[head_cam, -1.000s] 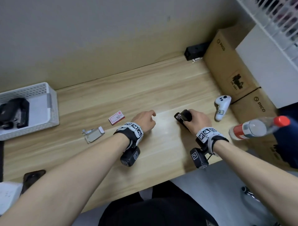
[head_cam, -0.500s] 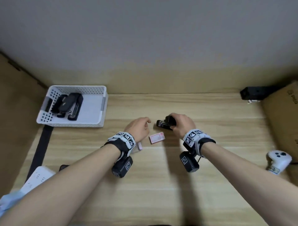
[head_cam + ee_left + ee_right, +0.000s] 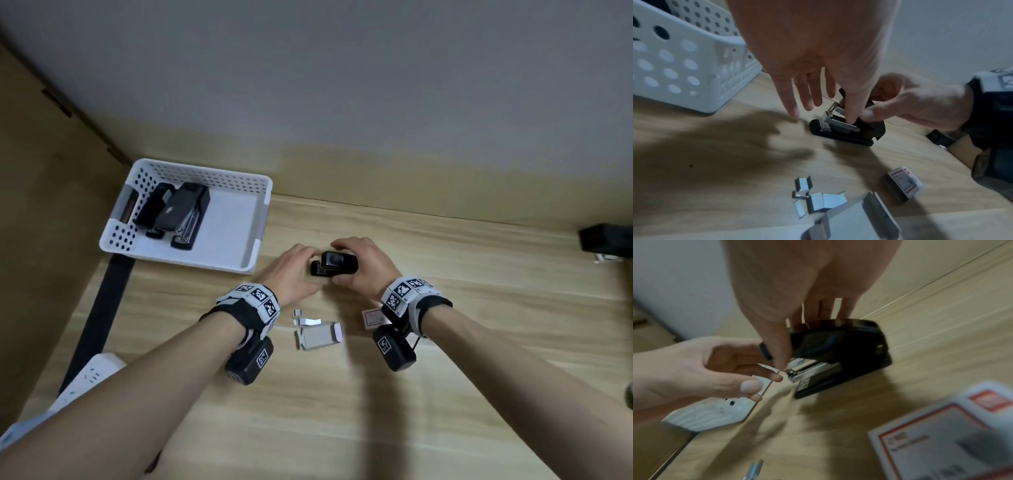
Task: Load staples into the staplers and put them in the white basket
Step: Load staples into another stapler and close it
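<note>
A black stapler (image 3: 334,263) stands on the wooden table (image 3: 479,325) with its cover lifted, and its metal magazine (image 3: 838,125) is bare. My right hand (image 3: 368,265) grips the cover from above, fingers behind it and thumb in front (image 3: 777,353). My left hand (image 3: 296,270) is at the stapler's front with relaxed fingers, and one fingertip (image 3: 851,118) touches the magazine. It holds nothing. Loose staple strips (image 3: 818,201) lie just nearer to me. The white basket (image 3: 260,192) at the back left holds two black staplers (image 3: 178,216).
An open grey staple box (image 3: 318,337) and a red-printed staple box (image 3: 371,317) lie between my wrists. A white power strip (image 3: 92,373) sits off the table's left edge. A black object (image 3: 603,240) is at the far right by the wall.
My right hand has carried the stapler left, close to the basket and past the staple boxes. My left hand has come up to the stapler's front and touches it.
</note>
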{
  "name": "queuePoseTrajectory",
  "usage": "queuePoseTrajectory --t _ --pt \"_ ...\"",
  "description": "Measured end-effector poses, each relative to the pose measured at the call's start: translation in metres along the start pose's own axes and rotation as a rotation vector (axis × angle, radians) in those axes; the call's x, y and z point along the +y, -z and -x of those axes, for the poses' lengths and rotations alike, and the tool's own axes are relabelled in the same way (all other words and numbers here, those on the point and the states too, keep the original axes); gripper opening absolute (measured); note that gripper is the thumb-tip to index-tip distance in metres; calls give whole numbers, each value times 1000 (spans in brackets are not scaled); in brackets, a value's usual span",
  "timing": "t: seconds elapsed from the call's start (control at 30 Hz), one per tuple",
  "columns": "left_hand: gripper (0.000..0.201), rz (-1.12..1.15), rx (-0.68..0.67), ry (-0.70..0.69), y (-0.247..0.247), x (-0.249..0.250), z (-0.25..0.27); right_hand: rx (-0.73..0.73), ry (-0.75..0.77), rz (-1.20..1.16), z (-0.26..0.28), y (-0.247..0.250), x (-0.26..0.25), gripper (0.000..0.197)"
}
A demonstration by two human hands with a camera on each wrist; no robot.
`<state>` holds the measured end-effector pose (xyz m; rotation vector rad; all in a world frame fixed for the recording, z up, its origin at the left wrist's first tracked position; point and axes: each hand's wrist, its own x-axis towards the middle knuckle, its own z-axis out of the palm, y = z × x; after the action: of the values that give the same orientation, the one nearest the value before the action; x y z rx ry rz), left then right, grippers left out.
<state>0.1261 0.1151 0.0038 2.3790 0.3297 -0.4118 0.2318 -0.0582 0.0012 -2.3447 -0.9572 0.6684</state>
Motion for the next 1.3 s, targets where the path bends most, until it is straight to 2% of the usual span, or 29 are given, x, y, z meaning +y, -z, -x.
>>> queuePoseTrajectory --t 0.07,0.2,0.3,0.4,0.63,0.9,1.07,1.3 --pt "63 15 30 -67 0 6 -5 80 -72 -129 13 5 17 58" --pt "47 -18 76 -162 -3 14 -15 217 -340 -305 38 10 55 39" --pt "34 -60 101 -159 -2 18 -19 158 -474 -556 40 6 64 13" --pt "31 -104 120 -153 -2 19 -20 158 -483 -632 34 1 70 13" --pt "28 -118 134 -113 -3 19 -23 46 -443 -655 21 13 76 15" --pt "29 -149 152 -154 -2 19 -24 -115 -549 -481 -6 29 69 14" --pt "39 -163 183 -172 -2 22 -25 -117 -551 -364 -12 30 66 19" --pt "36 -210 167 -193 0 26 -25 -104 -567 -255 -5 35 58 20"
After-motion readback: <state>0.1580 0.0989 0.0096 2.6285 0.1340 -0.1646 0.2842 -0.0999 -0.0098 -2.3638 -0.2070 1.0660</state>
